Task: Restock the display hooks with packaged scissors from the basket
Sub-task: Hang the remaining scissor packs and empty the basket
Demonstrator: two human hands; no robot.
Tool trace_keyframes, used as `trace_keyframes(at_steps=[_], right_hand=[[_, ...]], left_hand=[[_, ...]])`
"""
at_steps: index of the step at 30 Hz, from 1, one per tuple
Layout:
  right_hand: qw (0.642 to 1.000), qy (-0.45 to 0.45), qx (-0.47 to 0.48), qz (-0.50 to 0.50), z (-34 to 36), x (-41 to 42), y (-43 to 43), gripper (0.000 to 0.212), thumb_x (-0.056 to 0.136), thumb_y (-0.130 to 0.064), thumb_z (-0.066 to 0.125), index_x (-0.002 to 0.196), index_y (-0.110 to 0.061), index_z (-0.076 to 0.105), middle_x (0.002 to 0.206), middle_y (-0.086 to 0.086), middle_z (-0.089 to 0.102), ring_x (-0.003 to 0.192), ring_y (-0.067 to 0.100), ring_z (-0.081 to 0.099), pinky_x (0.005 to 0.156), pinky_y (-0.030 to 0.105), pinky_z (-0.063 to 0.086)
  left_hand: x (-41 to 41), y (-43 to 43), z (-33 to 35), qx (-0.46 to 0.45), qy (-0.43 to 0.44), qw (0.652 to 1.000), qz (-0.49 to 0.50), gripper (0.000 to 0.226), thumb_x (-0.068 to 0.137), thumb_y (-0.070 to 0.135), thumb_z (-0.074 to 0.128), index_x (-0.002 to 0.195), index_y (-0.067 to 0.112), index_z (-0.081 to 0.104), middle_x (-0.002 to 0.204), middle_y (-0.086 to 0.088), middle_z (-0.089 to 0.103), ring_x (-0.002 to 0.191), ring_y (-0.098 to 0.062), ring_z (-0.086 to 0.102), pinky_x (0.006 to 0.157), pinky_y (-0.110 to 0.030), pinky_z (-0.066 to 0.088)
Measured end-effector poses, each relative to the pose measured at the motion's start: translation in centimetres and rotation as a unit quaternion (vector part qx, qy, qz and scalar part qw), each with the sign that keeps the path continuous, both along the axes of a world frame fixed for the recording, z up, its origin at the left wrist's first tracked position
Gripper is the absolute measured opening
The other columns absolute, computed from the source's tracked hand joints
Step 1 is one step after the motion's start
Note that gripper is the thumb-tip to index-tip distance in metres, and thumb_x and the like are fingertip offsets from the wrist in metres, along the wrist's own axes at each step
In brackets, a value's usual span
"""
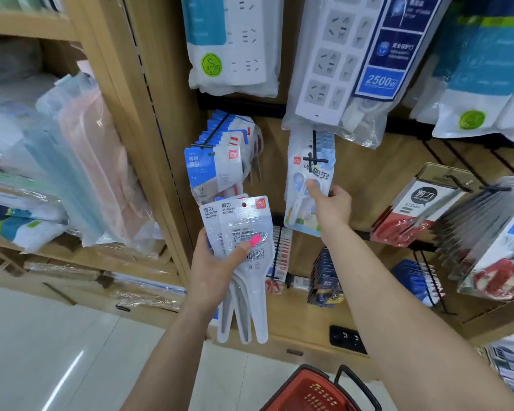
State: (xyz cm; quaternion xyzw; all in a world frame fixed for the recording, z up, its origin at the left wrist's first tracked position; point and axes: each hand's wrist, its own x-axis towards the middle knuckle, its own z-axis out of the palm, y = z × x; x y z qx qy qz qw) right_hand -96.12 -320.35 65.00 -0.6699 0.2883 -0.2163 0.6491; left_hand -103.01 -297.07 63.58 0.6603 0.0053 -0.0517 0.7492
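Pinching a blue scissors pack (306,185) at its hook (314,160), the right hand (331,207) reaches up; the left hand (217,268) grips several white scissors packs (244,241).

power strip pack (339,69) reads "2500w"; white scissors pack (244,221) shows "deli".

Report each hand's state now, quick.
Left hand: grips a stack of white scissors packs.
Right hand: pinches the blue scissors pack at the hook.
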Motion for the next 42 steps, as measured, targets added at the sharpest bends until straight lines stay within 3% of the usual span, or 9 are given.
trace_keyframes(at_steps=[6, 12, 16, 22, 28, 32, 36, 40, 42], right_hand=[[0.995, 0.047, -0.089, -0.024, -2.1, -5.9, 1.1, 0.041, 0.09, -0.04, 0.078, 0.119, -0.018, 0.059, 0.119, -0.004, 0.064, 0.104, 0.013, 0.062, 0.098, 0.032, 0.05], [0.971, 0.006, -0.036, 0.238, -3.3, -14.8, 5.1, 0.025, 0.089, -0.024, 0.08, 0.11, -0.027, 0.066, 0.098, -0.017, 0.074, 0.092, 0.0, 0.069, 0.071, 0.016, 0.053], [0.985, -0.02, -0.047, 0.167, -4.3, -16.8, 5.2, 0.026, 0.086, -0.018, 0.083, 0.106, -0.028, 0.068, 0.093, -0.022, 0.074, 0.087, -0.003, 0.068, 0.071, 0.012, 0.052], [0.994, -0.018, 0.0, 0.107, -6.0, -19.7, 4.1, 0.024, 0.09, -0.014, 0.079, 0.109, -0.026, 0.07, 0.099, -0.016, 0.077, 0.091, 0.001, 0.071, 0.079, 0.025, 0.056], [0.99, -0.012, 0.07, 0.121, -6.2, -21.6, 3.2, 0.025, 0.09, -0.016, 0.079, 0.11, -0.02, 0.065, 0.104, -0.004, 0.078, 0.097, 0.014, 0.075, 0.085, 0.045, 0.063], [0.984, -0.035, 0.093, 0.146, -5.9, -22.3, 2.9, 0.029, 0.093, -0.015, 0.075, 0.117, -0.027, 0.066, 0.108, -0.011, 0.078, 0.101, 0.009, 0.074, 0.086, 0.033, 0.06], [0.985, -0.024, 0.13, 0.112, -6.2, -22.3, 2.6, 0.023, 0.1, -0.016, 0.066, 0.12, -0.027, 0.066, 0.111, -0.006, 0.078, 0.104, 0.02, 0.075, 0.097, 0.048, 0.057], [0.979, -0.028, 0.156, 0.129, -6.2, -22.3, 2.4, 0.024, 0.103, -0.014, 0.057, 0.124, -0.024, 0.056, 0.108, 0.003, 0.078, 0.08, 0.027, 0.076, 0.07, 0.039, 0.062], [0.981, -0.025, 0.151, 0.121, -6.5, -22.5, 1.9, 0.017, 0.101, -0.025, 0.061, 0.117, -0.028, 0.056, 0.097, -0.001, 0.074, 0.063, 0.019, 0.061, 0.055, 0.03, 0.049]], left_hand=[[-1.2, -0.6, -0.5, 0.0, 0.006, 1.0, -0.001, 0.057, 0.082, 0.021, 0.087, 0.131, 0.023, 0.058, 0.112, 0.009, 0.077, 0.101, -0.011, 0.075, 0.08, -0.029, 0.062], [-3.3, -3.5, -0.8, -0.022, 0.005, 0.999, -0.043, 0.052, 0.085, 0.015, 0.082, 0.132, 0.019, 0.059, 0.116, 0.003, 0.077, 0.104, -0.016, 0.075, 0.082, -0.03, 0.062], [-5.0, -5.4, -1.8, -0.03, 0.012, 0.998, -0.059, 0.052, 0.089, 0.013, 0.079, 0.136, 0.016, 0.057, 0.12, -0.001, 0.076, 0.109, -0.021, 0.074, 0.09, -0.038, 0.061], [-7.5, -7.1, -2.8, -0.029, 0.027, 0.997, -0.071, 0.037, 0.097, 0.013, 0.069, 0.131, 0.022, 0.056, 0.118, 0.003, 0.076, 0.102, -0.009, 0.075, 0.075, -0.02, 0.059], [-8.9, -7.3, -3.1, -0.024, 0.023, 0.998, -0.058, 0.038, 0.099, 0.019, 0.067, 0.136, 0.022, 0.056, 0.118, 0.005, 0.077, 0.104, -0.013, 0.075, 0.075, -0.023, 0.06], [-9.1, -7.0, -3.5, 0.011, 0.011, 0.999, -0.035, 0.037, 0.1, 0.02, 0.067, 0.135, 0.026, 0.057, 0.118, 0.006, 0.076, 0.102, -0.008, 0.074, 0.077, -0.023, 0.06], [-9.3, -6.7, -3.8, 0.027, 0.013, 1.0, 0.005, 0.042, 0.099, 0.019, 0.069, 0.137, 0.028, 0.053, 0.117, 0.008, 0.073, 0.097, -0.001, 0.073, 0.077, -0.02, 0.06], [-9.5, -6.6, -4.3, 0.036, 0.016, 0.999, 0.018, 0.04, 0.1, 0.02, 0.068, 0.137, 0.024, 0.055, 0.119, 0.004, 0.073, 0.098, -0.003, 0.073, 0.072, -0.017, 0.057], [-9.7, -7.0, -4.7, 0.042, 0.015, 0.999, 0.013, 0.037, 0.1, 0.021, 0.068, 0.134, 0.026, 0.056, 0.118, 0.006, 0.074, 0.103, -0.009, 0.073, 0.079, -0.021, 0.058]])
